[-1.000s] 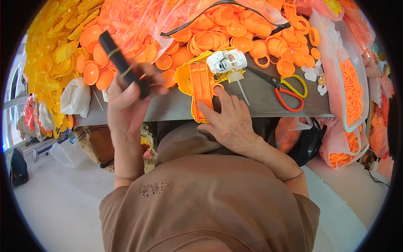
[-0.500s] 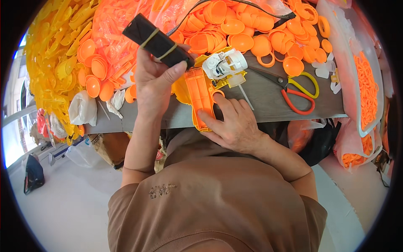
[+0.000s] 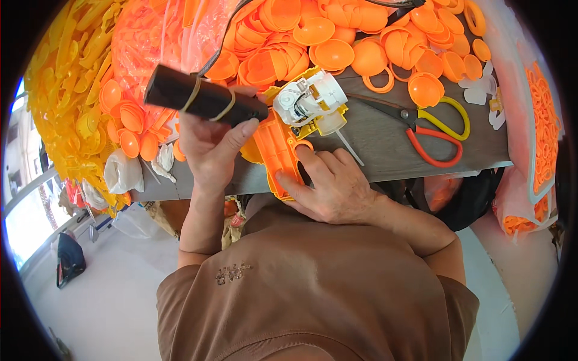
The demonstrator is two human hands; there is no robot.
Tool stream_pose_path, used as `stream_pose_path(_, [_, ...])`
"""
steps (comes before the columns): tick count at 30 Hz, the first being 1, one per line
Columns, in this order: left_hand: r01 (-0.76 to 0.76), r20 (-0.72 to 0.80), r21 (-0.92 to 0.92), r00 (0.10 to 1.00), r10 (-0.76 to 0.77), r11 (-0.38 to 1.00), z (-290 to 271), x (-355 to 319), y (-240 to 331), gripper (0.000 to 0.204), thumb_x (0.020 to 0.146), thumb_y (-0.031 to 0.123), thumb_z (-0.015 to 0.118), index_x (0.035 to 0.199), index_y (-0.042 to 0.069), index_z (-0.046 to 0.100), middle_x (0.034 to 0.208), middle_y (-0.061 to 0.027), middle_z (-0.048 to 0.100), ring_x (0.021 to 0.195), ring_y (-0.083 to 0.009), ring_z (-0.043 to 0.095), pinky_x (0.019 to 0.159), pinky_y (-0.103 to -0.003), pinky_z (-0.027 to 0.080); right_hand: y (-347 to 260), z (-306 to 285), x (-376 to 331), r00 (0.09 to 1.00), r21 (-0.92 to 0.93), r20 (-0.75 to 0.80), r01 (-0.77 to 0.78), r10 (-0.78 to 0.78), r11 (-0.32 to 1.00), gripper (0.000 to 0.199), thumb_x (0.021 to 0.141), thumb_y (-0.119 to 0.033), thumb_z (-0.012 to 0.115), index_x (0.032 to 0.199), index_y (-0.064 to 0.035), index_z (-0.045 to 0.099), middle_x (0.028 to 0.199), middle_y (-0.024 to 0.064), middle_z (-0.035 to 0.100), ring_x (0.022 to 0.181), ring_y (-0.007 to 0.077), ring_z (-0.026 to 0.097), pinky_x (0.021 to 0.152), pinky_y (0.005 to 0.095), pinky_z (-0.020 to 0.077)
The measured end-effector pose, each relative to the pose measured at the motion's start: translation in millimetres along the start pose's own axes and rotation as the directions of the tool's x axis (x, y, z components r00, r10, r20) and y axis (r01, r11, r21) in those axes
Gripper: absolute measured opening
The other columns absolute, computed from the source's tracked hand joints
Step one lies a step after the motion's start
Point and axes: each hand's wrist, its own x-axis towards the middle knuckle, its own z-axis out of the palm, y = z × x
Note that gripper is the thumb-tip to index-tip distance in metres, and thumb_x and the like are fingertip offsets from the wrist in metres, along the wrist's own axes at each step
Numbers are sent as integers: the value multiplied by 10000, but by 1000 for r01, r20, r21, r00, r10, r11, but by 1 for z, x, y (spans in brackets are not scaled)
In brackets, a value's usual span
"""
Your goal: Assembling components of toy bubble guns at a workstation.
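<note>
My left hand is closed around a dark bar with two tan elastic bands round it. The bar is tilted, raised above the table, its right end near the thumb. Under it lies an open orange and yellow plastic housing with ribbed compartments, shaped like a toy's handle. A white mechanism with wires sits at the housing's far end, and a thin white stick is beside it. With bent fingers, my right hand grips the housing's right side and near end.
Scissors with yellow and red handles lie right of the housing. Orange plastic cups are heaped behind. Yellow plastic parts pile up at left, and a clear bag of orange rings stands at right. The table's front edge runs near my body.
The left hand has moved a little left and nearer, and the bar has tipped flatter. The right hand stays on the housing. The whole view has shifted slightly.
</note>
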Motion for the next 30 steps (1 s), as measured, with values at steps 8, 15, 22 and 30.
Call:
stream_pose_path(8, [-151, 110, 349, 987, 119, 925, -3, -2, -3, 344, 761, -62, 652, 1029, -66, 437, 1017, -237, 591, 912, -274, 618, 797, -358, 511, 6, -1, 1, 1000, 31, -14, 26, -26, 999, 383, 711, -258, 678, 1047, -81, 624, 1030, 187, 501, 613, 165, 459, 550, 301, 353])
stream_pose_path(15, [-250, 146, 472, 968, 204, 845, -4, -5, -11, 392, 785, -5, 662, 1064, -49, 390, 1019, -269, 573, 869, -303, 638, 763, -393, 538, 8, -1, 3, 1000, 50, -22, 20, -19, 999, 326, 738, -226, 599, 1012, -54, 637, 975, 170, 529, 576, 137, 445, 524, 280, 348])
stream_pose_path(22, [-221, 42, 524, 971, 234, 823, -2, -8, -14, 367, 770, 42, 687, 987, -69, 414, 935, -278, 590, 800, -283, 653, 690, -345, 560, 11, 0, 3, 997, 102, -76, 23, -15, 995, 304, 715, -186, 622, 969, -21, 651, 936, 175, 553, 548, 118, 437, 493, 259, 333])
stream_pose_path(30, [-216, 39, 529, 972, 230, 821, -1, -8, -16, 379, 776, 40, 683, 1018, -58, 409, 970, -264, 584, 820, -287, 643, 711, -354, 553, 12, -2, 3, 996, 107, -93, 5, 5, 994, 288, 727, -178, 620, 967, -23, 655, 936, 177, 557, 562, 117, 444, 497, 255, 330])
